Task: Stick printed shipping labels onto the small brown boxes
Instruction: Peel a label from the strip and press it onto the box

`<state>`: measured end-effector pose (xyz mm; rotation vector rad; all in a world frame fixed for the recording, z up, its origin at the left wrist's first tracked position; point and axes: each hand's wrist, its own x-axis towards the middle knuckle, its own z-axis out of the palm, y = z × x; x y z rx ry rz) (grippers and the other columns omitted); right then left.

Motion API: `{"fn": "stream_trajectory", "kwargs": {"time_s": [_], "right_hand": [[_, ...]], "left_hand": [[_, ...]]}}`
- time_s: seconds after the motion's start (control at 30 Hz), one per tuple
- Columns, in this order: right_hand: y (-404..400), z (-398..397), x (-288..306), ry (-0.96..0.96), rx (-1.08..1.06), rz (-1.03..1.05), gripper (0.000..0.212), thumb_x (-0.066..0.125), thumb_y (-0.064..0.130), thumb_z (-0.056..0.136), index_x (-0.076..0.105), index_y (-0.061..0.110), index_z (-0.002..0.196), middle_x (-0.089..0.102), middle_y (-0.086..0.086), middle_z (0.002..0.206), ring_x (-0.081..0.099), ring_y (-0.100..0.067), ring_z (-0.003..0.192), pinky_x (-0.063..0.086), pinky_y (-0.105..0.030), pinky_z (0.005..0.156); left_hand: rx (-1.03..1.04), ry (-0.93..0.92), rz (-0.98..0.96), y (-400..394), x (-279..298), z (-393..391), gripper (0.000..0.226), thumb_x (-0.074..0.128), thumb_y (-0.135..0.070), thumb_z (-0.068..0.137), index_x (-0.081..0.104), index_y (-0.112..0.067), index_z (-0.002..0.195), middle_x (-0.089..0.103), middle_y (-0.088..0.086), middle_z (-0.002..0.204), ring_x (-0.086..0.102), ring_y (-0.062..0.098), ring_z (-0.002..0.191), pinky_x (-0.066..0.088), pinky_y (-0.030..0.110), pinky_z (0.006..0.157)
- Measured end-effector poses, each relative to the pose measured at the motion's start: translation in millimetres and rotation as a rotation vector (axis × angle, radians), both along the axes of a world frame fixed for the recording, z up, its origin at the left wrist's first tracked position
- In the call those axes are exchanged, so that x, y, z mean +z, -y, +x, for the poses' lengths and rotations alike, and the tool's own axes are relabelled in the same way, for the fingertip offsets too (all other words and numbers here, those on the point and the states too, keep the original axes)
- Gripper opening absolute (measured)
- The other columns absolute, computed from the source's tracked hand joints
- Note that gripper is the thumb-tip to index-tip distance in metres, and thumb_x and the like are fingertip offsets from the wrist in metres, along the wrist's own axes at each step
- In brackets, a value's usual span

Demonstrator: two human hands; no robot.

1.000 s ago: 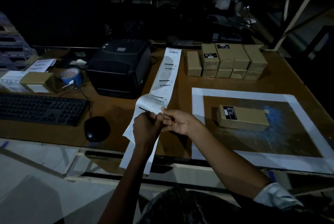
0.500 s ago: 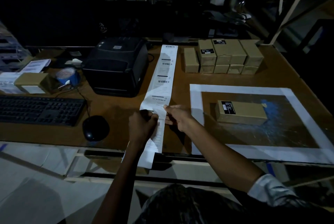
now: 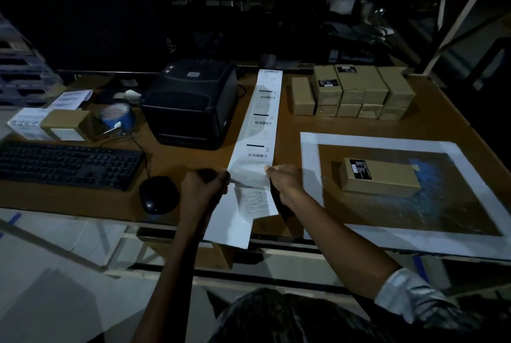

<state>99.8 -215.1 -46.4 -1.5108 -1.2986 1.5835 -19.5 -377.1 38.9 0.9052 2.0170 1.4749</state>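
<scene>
We see the wooden table [image 3: 177, 160] with a black label printer [image 3: 193, 104] at its back, and just right of the printer a long strip of printed shipping labels [image 3: 261, 121] runs toward us. Farther right of the printer sit a stack of small brown boxes [image 3: 354, 93] and, nearer us, a single brown box [image 3: 380, 176] inside a white taped frame [image 3: 309, 165]. At the strip's near end our left hand [image 3: 203, 190] and right hand [image 3: 282, 180] each pinch the paper between curled fingers, a partly peeled label [image 3: 255, 201] hanging below them.

Label print [image 3: 255, 201] too small to read

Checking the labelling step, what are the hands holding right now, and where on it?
Both hold the label strip near its table-edge end: left hand pinches its left edge, right hand its right edge.
</scene>
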Motion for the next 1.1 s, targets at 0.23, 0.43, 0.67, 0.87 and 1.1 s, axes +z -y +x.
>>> {"fn": "stream_trajectory", "kwargs": {"time_s": [0.23, 0.43, 0.67, 0.87, 1.1], "right_hand": [[-9, -3, -11, 0.129, 0.054, 0.202, 0.038, 0.067, 0.016, 0.095, 0.054, 0.007, 0.061, 0.054, -0.01, 0.065, 0.049, -0.017, 0.056, 0.035, -0.025, 0.051], [-14, -3, -16, 0.239, 0.074, 0.24, 0.036, 0.07, 0.021, 0.092, 0.055, 0.014, 0.06, 0.062, -0.011, 0.072, 0.06, -0.024, 0.07, 0.037, -0.029, 0.06], [-15, -1, -18, 0.281, 0.098, 0.323, 0.044, 0.07, 0.022, 0.092, 0.05, 0.015, 0.054, 0.061, -0.015, 0.065, 0.062, -0.031, 0.068, 0.046, -0.037, 0.06], [-18, -1, -32, 0.218, 0.116, 0.33, 0.032, 0.068, 0.014, 0.093, 0.065, -0.007, 0.068, 0.067, -0.024, 0.065, 0.063, -0.031, 0.051, 0.055, -0.043, 0.055], [-10, 6, -25, 0.33, 0.202, 0.495, 0.024, 0.066, 0.028, 0.092, 0.071, 0.009, 0.077, 0.069, -0.006, 0.073, 0.065, -0.017, 0.065, 0.055, -0.034, 0.064]], "left_hand": [[0.068, -0.016, 0.074, 3, 16, -6, 0.012, 0.073, -0.011, 0.084, 0.064, -0.003, 0.085, 0.062, -0.002, 0.062, 0.054, -0.001, 0.052, 0.043, 0.027, 0.061], [-0.165, -0.179, 0.269, -2, 39, -13, 0.033, 0.063, -0.032, 0.07, 0.068, 0.001, 0.075, 0.074, -0.001, 0.095, 0.065, 0.005, 0.1, 0.045, 0.011, 0.088], [-0.233, -0.31, 0.221, -12, 66, -18, 0.014, 0.073, -0.021, 0.089, 0.075, -0.01, 0.08, 0.073, -0.004, 0.079, 0.069, 0.009, 0.076, 0.053, 0.026, 0.068], [-0.287, -0.345, 0.264, -5, 95, -6, 0.025, 0.076, -0.041, 0.084, 0.076, -0.016, 0.082, 0.073, -0.01, 0.086, 0.068, 0.007, 0.089, 0.053, 0.026, 0.081], [-0.338, -0.401, 0.303, -6, 121, 3, 0.015, 0.083, -0.026, 0.08, 0.075, -0.014, 0.085, 0.074, -0.012, 0.089, 0.069, 0.001, 0.089, 0.052, 0.015, 0.076]]}}
